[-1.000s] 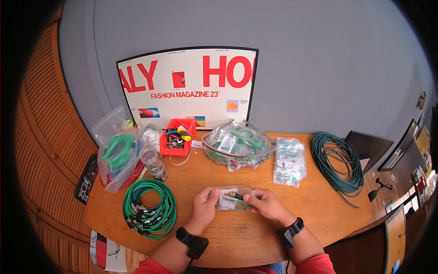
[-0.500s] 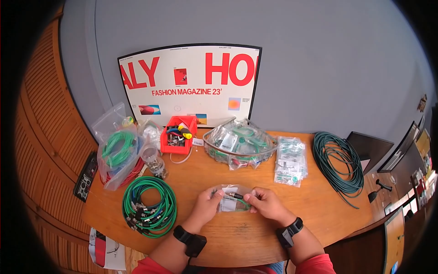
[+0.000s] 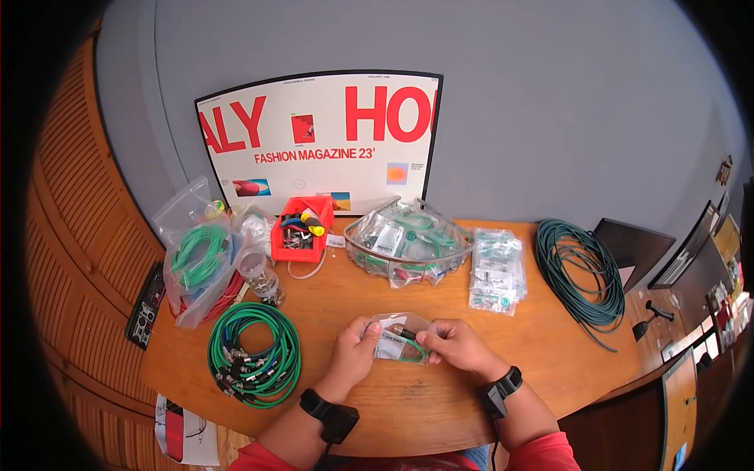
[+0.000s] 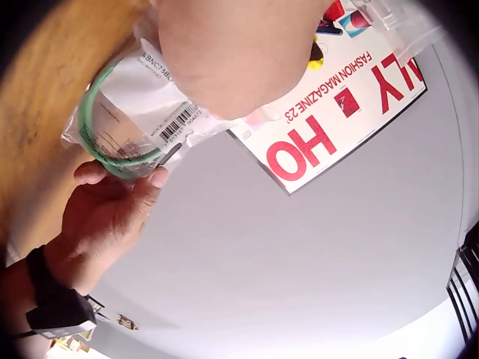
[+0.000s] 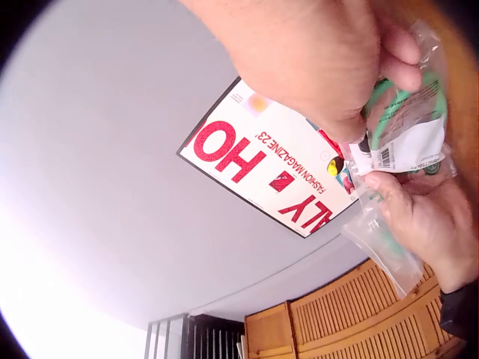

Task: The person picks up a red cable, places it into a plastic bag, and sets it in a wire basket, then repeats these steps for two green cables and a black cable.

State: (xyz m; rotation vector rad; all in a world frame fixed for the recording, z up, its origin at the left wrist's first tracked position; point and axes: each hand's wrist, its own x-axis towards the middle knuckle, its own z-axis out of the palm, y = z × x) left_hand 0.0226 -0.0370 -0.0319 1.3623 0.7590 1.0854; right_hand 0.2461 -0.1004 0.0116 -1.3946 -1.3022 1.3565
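Both hands hold a small clear plastic bag close over the front of the table. Inside it lies a coiled green cable with a dark-bodied metal connector, beside a white label printed with a barcode. My left hand grips the bag's left side, its thumb on top. On the right side, my right hand pinches the bag by the connector's dark end between thumb and fingers. The left wrist view shows the right thumb at the bag's edge.
Left of the hands lie coiled green cables with connectors. Behind stand a clear jar, a red bin of tools and parts, and a wire basket of bagged cables. Flat bags and a dark cable coil lie right.
The bag has tilted slightly in the hands, and the connector in it now slants more. Both hands keep their hold. The head view has shifted a little.
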